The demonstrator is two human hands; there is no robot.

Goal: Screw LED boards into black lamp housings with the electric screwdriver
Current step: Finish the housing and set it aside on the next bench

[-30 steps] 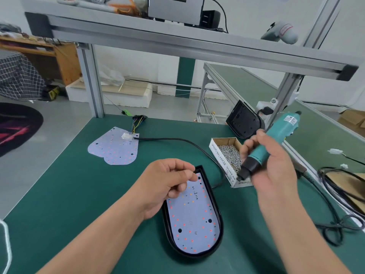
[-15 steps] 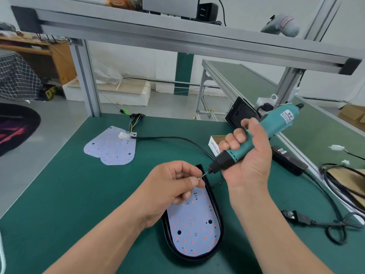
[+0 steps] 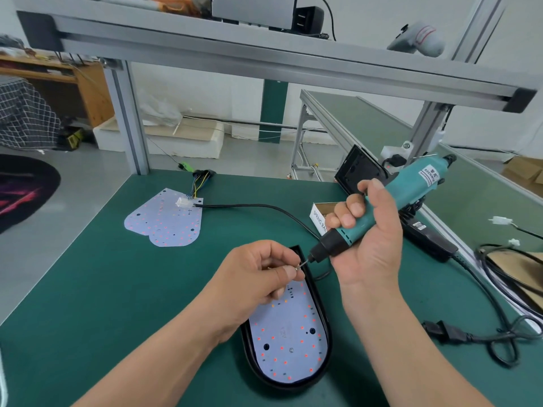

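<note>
Pinching a screw (image 3: 297, 267) to the bit of the electric screwdriver (image 3: 390, 207) that the right hand (image 3: 370, 251) is gripping, the fingers (image 3: 286, 273) of the left hand (image 3: 258, 277) are probably risking a crooked seat, dropping it onto the LED board (image 3: 289, 336) lying in the black lamp housing (image 3: 325, 318).

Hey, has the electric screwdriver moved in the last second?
Yes. The electric screwdriver swung left, off the screw box and toward the lamp housing; its bit now meets the screw pinched by the left hand.

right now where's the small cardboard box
Head view, right of centre: the cardboard box sits on the green table, mostly hidden behind the right hand gripping the screwdriver, just beyond the lamp housing's far end.
</note>
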